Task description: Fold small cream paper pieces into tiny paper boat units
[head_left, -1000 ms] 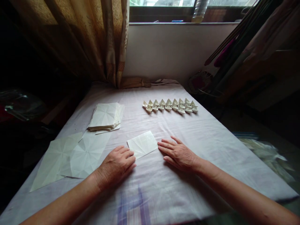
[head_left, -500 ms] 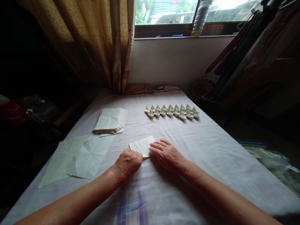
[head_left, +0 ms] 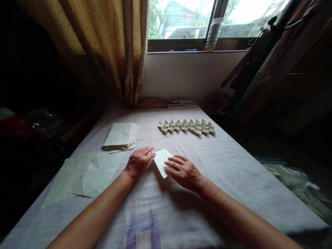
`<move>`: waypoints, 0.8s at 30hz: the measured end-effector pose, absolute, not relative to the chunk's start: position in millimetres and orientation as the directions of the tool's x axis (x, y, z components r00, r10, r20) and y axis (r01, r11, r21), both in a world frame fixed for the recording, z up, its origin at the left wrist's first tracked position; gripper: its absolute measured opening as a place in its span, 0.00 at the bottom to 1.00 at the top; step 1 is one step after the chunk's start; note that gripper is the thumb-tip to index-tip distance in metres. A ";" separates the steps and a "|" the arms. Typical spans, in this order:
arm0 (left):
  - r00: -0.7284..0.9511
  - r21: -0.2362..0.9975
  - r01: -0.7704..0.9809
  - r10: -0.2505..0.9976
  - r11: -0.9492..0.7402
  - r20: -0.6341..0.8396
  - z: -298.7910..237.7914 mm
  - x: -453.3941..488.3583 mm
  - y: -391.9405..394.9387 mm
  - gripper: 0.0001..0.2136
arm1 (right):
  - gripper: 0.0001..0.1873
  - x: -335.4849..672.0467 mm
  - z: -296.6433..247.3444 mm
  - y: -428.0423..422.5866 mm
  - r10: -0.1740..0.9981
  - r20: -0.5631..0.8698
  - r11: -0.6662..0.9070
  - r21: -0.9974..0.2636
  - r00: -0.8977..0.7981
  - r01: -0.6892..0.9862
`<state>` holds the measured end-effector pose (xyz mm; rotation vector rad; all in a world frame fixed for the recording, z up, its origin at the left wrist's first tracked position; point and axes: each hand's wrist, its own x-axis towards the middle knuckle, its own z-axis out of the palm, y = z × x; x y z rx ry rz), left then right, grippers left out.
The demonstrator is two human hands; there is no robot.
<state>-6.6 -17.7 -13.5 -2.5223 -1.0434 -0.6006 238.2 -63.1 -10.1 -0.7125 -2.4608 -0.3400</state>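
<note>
A small folded white paper (head_left: pixel 161 160) lies on the cloth-covered table (head_left: pixel 233 166) between my two hands. My left hand (head_left: pixel 138 162) rests on its left edge, fingers stretched toward the paper's top corner. My right hand (head_left: pixel 182 170) lies flat on the paper's right side, fingers spread and pressing it down. Neither hand lifts the paper off the cloth.
A stack of creased paper sheets (head_left: pixel 121 136) sits at the mid left, with two larger unfolded sheets (head_left: pixel 85 174) nearer the left edge. A row of several small folded paper boats (head_left: pixel 186 126) lies further back. A curtain (head_left: pixel 109 52) and a window sill (head_left: pixel 197 51) stand behind; clutter lies right of the table.
The paper looks narrower and turned, now more upright. My left hand has opened from a loose fist and moved up along the left edge; my right hand stays pressed on the right side.
</note>
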 end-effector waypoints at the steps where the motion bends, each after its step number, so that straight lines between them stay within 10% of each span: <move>1: 0.628 -0.140 0.738 0.597 -0.660 0.499 -15.8 -1.8 -17.3 0.10 | 0.10 234.8 -12.6 -65.4 0.436 0.549 0.820 0.084 -0.713 0.566; 15: 0.654 0.154 0.677 0.685 -0.719 0.321 -14.5 -5.5 -78.9 0.17 | 0.07 215.1 -24.1 -71.4 0.577 0.384 0.798 -0.079 -0.721 0.597; 24: 0.535 0.422 0.645 0.770 -0.638 0.347 -11.9 -3.6 -61.4 0.11 | 0.08 244.2 -17.8 -45.1 0.824 0.298 0.559 -0.566 -0.482 0.606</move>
